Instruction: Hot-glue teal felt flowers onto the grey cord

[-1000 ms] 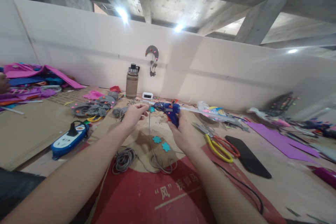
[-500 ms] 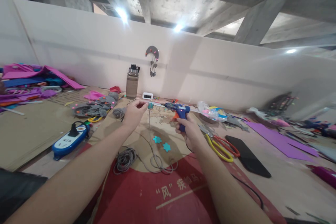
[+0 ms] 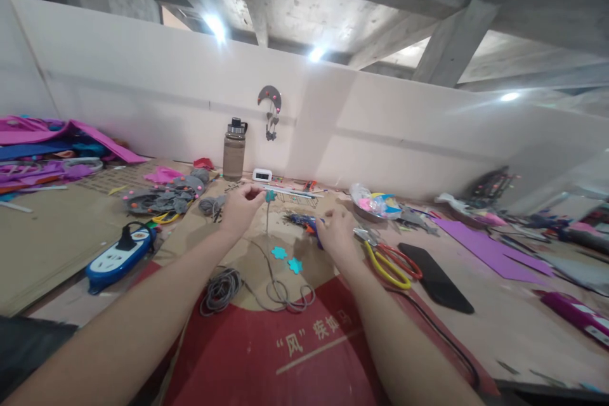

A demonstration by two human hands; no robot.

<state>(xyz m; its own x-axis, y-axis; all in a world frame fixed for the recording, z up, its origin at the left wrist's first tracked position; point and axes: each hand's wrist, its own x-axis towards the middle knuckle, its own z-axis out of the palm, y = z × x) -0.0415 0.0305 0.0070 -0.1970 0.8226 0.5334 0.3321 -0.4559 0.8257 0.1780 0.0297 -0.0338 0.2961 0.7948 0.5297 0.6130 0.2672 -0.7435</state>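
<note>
My left hand (image 3: 242, 208) is closed in a pinch on a small teal flower-shaped piece (image 3: 270, 196), held above the cardboard. A grey cord (image 3: 267, 221) hangs down from that piece. My right hand (image 3: 337, 233) is around the handle end of a blue glue gun (image 3: 301, 220), which is low over the cardboard with its nozzle toward the left; the palm hides most of the handle. Two more teal flower pieces, one on the left (image 3: 279, 253) and one on the right (image 3: 295, 266), lie flat between my arms. A coil of grey cord (image 3: 221, 290) rests nearer me.
Right of my right hand lie yellow-and-red-handled scissors (image 3: 387, 266) and a black phone (image 3: 435, 277). A blue power strip (image 3: 121, 258) sits at left. Along the wall stand a water bottle (image 3: 234, 151) and a small white clock (image 3: 262, 176). A grey moon ornament (image 3: 270, 101) hangs above.
My right hand has brought the glue gun down from beside the teal flower piece to the cardboard. My left hand still pinches the flower piece in about the same place. The view has shifted slightly.
</note>
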